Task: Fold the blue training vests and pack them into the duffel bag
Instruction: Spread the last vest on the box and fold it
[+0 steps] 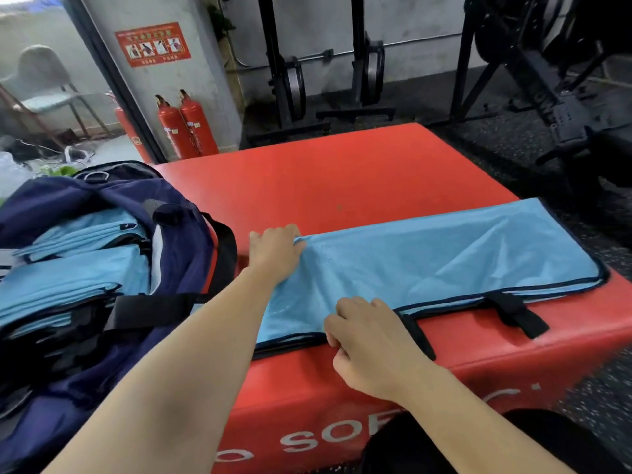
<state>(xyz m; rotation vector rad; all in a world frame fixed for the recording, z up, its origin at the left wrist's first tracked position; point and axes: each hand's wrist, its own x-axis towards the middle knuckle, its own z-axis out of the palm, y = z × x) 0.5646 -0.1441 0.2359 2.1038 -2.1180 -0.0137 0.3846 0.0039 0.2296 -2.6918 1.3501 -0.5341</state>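
The blue vest [444, 254] lies on the top of the red box [342, 186], doubled into a long strip that runs from the left part to the right edge. I think it is laid flat like this so that the firm padded top keeps the layers even for the next fold. My left hand [275, 249] grips the far left corner of the strip with curled fingers, and my right hand [369, 343] pinches the near left edge, its fingers closed on the cloth. I judge that both take the same end so that it can be carried over toward the right. A black strap [516, 313] of the vest hangs over the near edge of the box. The duffel bag [184, 268] stands open just beside the box on the left, close for packing, and folded vests [78, 278] are stacked inside it.
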